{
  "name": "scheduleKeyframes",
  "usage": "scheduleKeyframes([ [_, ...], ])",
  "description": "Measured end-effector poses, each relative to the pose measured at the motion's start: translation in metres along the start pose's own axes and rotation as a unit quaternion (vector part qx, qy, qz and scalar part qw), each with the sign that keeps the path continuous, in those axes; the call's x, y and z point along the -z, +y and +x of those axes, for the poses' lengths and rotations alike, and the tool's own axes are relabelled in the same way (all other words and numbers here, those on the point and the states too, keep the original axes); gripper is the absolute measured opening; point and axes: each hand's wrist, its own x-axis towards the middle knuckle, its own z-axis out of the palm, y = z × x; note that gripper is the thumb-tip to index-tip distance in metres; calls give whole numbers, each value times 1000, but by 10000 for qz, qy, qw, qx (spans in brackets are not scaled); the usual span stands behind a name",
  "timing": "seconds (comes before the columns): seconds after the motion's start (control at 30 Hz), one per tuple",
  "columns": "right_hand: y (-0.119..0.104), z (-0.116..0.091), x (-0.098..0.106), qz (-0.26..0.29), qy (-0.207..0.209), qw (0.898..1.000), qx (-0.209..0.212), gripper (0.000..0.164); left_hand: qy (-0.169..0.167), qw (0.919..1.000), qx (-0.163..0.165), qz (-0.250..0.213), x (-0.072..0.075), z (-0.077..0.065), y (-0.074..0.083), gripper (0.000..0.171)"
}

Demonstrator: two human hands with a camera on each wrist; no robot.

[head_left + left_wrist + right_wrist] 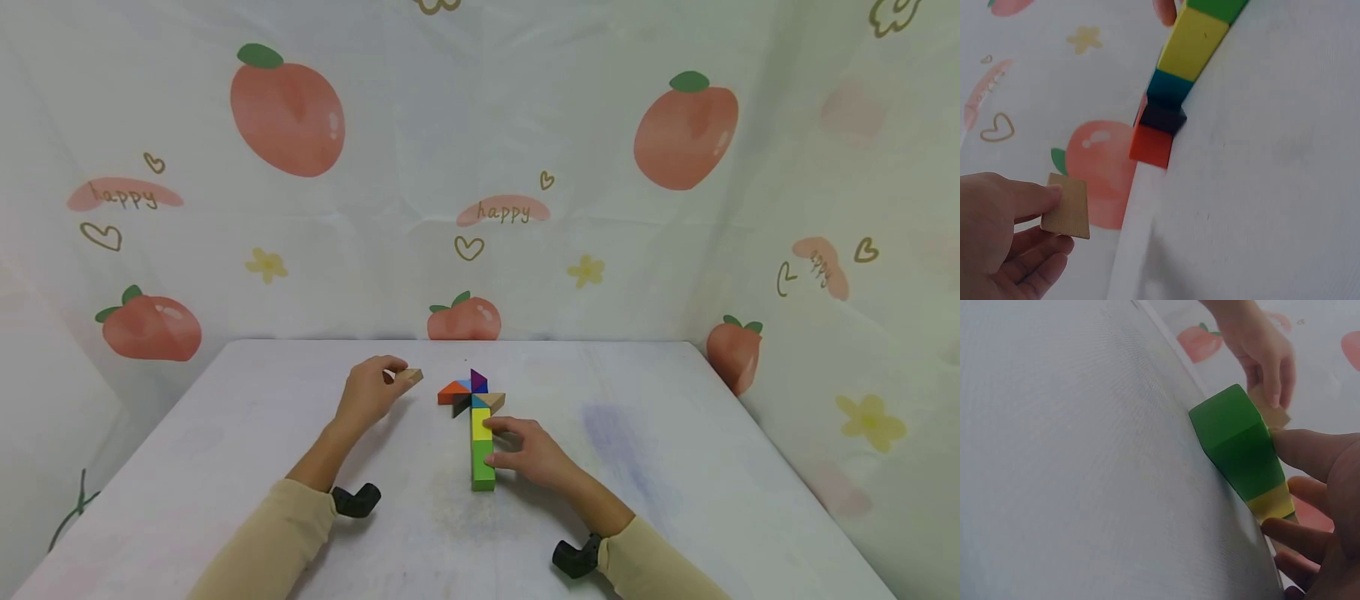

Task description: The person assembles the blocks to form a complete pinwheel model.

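Observation:
My left hand [367, 393] pinches a plain wooden block [1069, 209] between thumb and fingers, raised left of the row of blocks. My right hand [536, 454] lies along the right side of that row, its thumb at the green block [483, 468] and fingertips at the yellow block [481, 423]. Beyond the yellow block sits a pinwheel-like cluster: an orange-red block [448, 394], a black block [461, 405], a purple block [477, 381], blue pieces and a plain wooden triangle [493, 401].
All the blocks lie on a white table [675, 500], with a printed white cloth [375, 250] hanging behind it and on the right. A black device [356, 501] sits at the left wrist, another black device [576, 558] at the right wrist.

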Motion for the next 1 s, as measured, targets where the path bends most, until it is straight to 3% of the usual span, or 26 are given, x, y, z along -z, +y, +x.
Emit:
scheduleKeyframes([
  [0.2,1,1,0,8,8,10000,28,54,-19,9999,6,-141,-8,-4,12,32],
  [0.53,1,0,0,111,-17,9999,50,54,-39,9994,-262,-236,-24,-15,19,30],
  [0.83,0,0,0,54,-5,9999,95,54,-298,9987,-387,-114,-35,-22,26,27],
  [1.0,0,0,1,-8,-25,9998,183,54,-584,9979,-283,-54,-39,-24,28,28],
])
